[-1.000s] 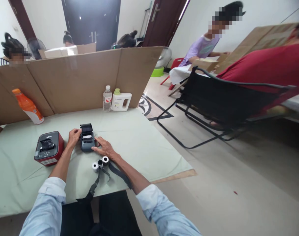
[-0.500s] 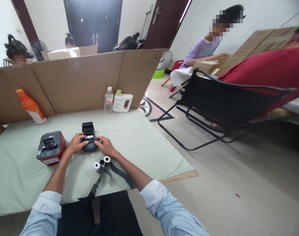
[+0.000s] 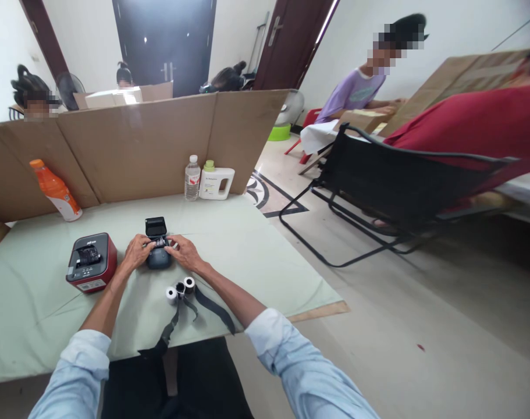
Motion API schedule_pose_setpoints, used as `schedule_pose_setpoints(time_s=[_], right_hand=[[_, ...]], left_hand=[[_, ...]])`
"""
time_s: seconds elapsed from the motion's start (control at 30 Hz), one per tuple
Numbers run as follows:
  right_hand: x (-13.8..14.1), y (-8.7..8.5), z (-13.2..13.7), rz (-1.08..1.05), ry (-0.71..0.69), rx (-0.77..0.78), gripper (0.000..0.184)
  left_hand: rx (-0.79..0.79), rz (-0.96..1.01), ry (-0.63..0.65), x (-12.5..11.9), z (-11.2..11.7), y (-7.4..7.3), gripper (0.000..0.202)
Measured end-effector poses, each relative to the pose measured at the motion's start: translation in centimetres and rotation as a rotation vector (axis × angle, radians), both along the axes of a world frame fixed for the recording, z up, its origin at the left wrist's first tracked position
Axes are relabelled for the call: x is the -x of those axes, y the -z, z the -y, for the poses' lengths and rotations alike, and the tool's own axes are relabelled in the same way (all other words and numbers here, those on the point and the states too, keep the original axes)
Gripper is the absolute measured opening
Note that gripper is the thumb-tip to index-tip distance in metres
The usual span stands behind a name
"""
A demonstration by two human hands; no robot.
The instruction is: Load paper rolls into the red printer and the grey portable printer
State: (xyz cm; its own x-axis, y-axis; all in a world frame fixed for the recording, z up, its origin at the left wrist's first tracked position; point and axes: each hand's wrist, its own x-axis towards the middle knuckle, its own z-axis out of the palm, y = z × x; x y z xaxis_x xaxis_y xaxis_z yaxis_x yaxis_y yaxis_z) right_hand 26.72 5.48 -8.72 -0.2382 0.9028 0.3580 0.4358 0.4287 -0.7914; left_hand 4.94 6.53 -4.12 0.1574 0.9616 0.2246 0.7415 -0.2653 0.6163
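A small dark portable printer [image 3: 159, 260] stands on the table with its lid [image 3: 155, 226] raised. Between my two hands, at its opening, is a small roll of paper [image 3: 160, 242], partly hidden by fingers. My left hand [image 3: 138, 251] closes on the roll's left end, thumb and fingers pinched. On the other end, my right hand [image 3: 184, 252] pinches with thumb and forefinger. Nearer to me lie small white-ended rolls [image 3: 171, 295] with loose dark strips [image 3: 214, 311] trailing toward the table edge.
Left of my hands sits a red and black box-shaped device [image 3: 91, 263]. An orange bottle [image 3: 55, 190], a clear water bottle [image 3: 192, 178] and a white jug [image 3: 216, 183] stand along the cardboard screen [image 3: 146, 145]. A black folding chair [image 3: 395, 180] and other people are at the right.
The roll between my hands has turned, so its white patch shows less. My fingers have shifted slightly upward, toward the raised lid. The other table items stay put.
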Motion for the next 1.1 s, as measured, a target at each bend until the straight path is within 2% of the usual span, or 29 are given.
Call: schedule_pose_setpoints(time_s=[0.13, 0.27, 0.4, 0.5, 0.67, 0.83, 0.97, 1.03, 1.1], right_hand=[[0.2, -1.4, -1.1, 0.096, -0.002, -0.033, 0.036], [0.6, -2.5, -2.2, 0.118, -0.039, -0.015, 0.023], [0.8, -2.9, -3.2, 0.064, -0.111, 0.035, 0.016], [0.8, -2.9, -3.7, 0.010, -0.140, 0.064, 0.012], [0.9, -3.1, -4.4, -0.072, -0.137, 0.105, 0.026], [1.3, -3.3, -5.0, -0.096, -0.158, 0.144, 0.025], [1.6, -3.2, -5.4, -0.155, -0.139, 0.182, 0.038], [1.7, -3.4, -5.6, -0.160, -0.146, 0.197, 0.034], [1.8, -3.7, -5.8, -0.126, -0.170, 0.206, 0.023]], left_hand=[[-0.008, 0.017, -0.064, -0.7, -0.7, -0.4, 0.033], [-0.071, -0.019, -0.074, -0.8, -0.4, -0.6, 0.017], [-0.165, -0.127, 0.078, -0.8, 0.2, -0.7, 0.009], [-0.117, -0.097, 0.156, -0.8, 0.0, -1.0, 0.014], [-0.019, 0.035, 0.092, -0.8, -1.2, -1.5, 0.020], [-0.022, 0.061, 0.090, -1.0, -1.8, -1.2, 0.019], [-0.031, 0.097, 0.104, -1.0, -2.0, -0.9, 0.019], [-0.027, 0.117, 0.113, -0.9, -2.0, -0.8, 0.020], [-0.013, 0.138, 0.121, -0.7, -1.9, -0.8, 0.020]])
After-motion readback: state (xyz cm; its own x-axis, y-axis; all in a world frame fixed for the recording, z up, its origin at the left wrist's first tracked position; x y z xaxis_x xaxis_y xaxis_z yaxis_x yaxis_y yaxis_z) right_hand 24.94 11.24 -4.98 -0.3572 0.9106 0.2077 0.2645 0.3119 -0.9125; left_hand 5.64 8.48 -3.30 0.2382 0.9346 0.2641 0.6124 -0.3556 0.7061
